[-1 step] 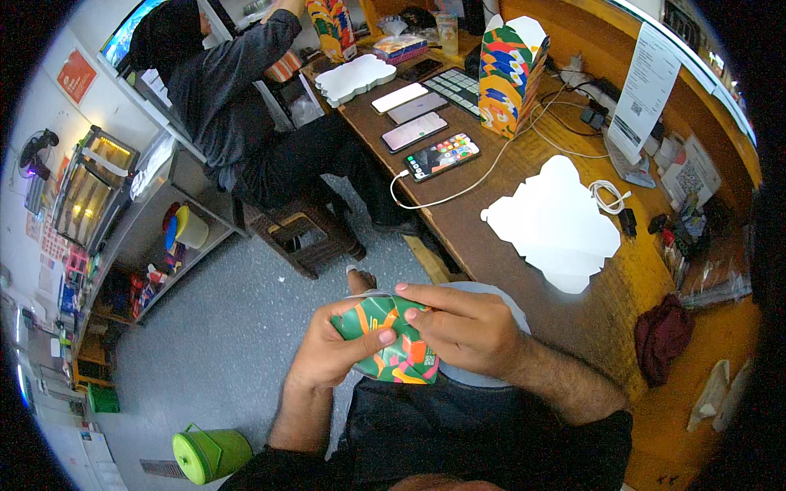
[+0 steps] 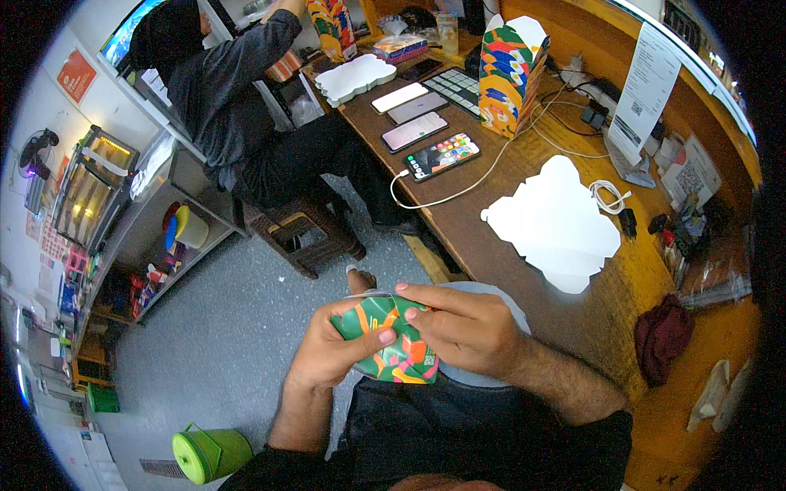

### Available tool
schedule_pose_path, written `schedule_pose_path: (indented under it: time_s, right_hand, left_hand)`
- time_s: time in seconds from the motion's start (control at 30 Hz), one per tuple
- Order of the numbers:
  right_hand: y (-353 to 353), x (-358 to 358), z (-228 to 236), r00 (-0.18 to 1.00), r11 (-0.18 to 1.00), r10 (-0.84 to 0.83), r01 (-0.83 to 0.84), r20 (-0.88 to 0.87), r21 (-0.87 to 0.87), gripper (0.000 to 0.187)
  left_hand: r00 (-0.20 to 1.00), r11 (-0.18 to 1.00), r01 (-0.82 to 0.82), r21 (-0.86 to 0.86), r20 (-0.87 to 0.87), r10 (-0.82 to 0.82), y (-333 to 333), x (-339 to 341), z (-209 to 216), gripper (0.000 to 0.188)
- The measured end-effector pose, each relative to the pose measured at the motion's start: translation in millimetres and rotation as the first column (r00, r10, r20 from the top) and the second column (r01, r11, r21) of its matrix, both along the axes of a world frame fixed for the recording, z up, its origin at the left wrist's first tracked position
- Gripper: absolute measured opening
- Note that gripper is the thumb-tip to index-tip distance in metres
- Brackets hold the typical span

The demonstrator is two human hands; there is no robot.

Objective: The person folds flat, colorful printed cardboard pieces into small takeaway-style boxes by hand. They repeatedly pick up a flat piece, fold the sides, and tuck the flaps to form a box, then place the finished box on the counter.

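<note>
Above my lap, both hands hold a small green folding carton (image 2: 413, 368) printed with orange, pink and red shapes. My left hand (image 2: 327, 348) grips its left side, thumb pressed flat on the printed front and fingers behind. At the upper right edge, my right hand (image 2: 479, 331) pinches the card between thumb and fingers, the index finger lying along the top rim. The carton's far side is hidden. On the table to the right lies an unfolded carton blank (image 2: 561, 229), white side up. Farther back stands a tall stack of nested printed cartons (image 2: 508, 82).
Several phones lie along the table's left edge, one phone (image 2: 442, 157) with a white cable. Behind them are a keyboard (image 2: 454, 88) and a pile of white blanks (image 2: 356, 79). A co-worker (image 2: 237, 106) sits at far left. A green lidded bucket (image 2: 211, 452) stands on the floor.
</note>
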State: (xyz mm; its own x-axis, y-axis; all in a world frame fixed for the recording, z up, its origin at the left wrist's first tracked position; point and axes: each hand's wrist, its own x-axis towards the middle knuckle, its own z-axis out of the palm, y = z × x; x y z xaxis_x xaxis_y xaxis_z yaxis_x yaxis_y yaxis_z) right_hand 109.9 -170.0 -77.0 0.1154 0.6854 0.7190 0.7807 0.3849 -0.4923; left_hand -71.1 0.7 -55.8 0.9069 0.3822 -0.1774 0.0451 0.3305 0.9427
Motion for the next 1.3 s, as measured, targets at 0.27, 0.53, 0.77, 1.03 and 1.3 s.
schedule_pose_path:
  time_s: [0.27,0.53,0.77,1.03,1.3]
  right_hand:
    - [4.1,-1.8,7.8,0.996,0.998,-0.054,0.052,0.064,0.029,0.021]
    - [10.3,10.8,0.9,0.962,0.998,-0.055,0.057,0.266,0.002,0.027]
    - [11.4,21.1,11.2,0.971,0.965,0.131,-0.171,-0.202,-0.199,0.024]
    - [10.5,30.9,9.6,0.536,0.821,0.156,-0.537,-0.829,-0.193,0.031]
    - [13.2,34.7,6.5,0.703,0.844,0.227,-0.487,-0.674,-0.224,0.048]
  left_hand:
    - [0.998,0.996,0.063,0.057,0.015,-0.064,11.2,0.5,-1.0,0.026]
    - [0.998,0.991,-0.064,0.121,-0.001,0.065,6.3,5.5,-0.2,0.022]
    - [0.990,0.928,-0.129,0.349,-0.003,0.139,5.2,4.1,9.9,0.021]
    - [0.987,0.858,0.113,0.502,0.042,-0.154,21.5,-6.4,1.2,0.016]
    - [0.974,0.896,0.005,0.444,0.202,-0.106,10.0,8.5,-4.5,0.031]
